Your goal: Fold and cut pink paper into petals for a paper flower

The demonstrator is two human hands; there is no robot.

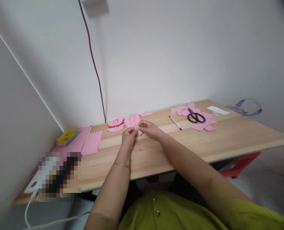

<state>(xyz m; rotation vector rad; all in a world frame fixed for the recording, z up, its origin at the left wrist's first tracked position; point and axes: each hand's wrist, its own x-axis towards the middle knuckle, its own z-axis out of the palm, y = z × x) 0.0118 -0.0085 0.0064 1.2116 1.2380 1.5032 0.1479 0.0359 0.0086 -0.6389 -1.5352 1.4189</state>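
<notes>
My left hand (129, 138) and my right hand (149, 128) meet over the middle of the table, fingertips pinched close together. Between them is a small piece of pink paper (140, 132), which both hands grip; its far part merges with the paper behind, and the fingers hide some of it. Just beyond my hands lie several cut and creased pink paper pieces (132, 120). A dark red strip (115, 125) crosses the pieces to the left of them.
To the right are a white pen (175, 123) and black-handled scissors (196, 117) on pink cut-outs (210, 121). A white strip (218, 110) lies farther right. At left are pink sheets (92, 142), a pencil (86, 139), a yellow packet (67, 137) and a white power strip (34, 184).
</notes>
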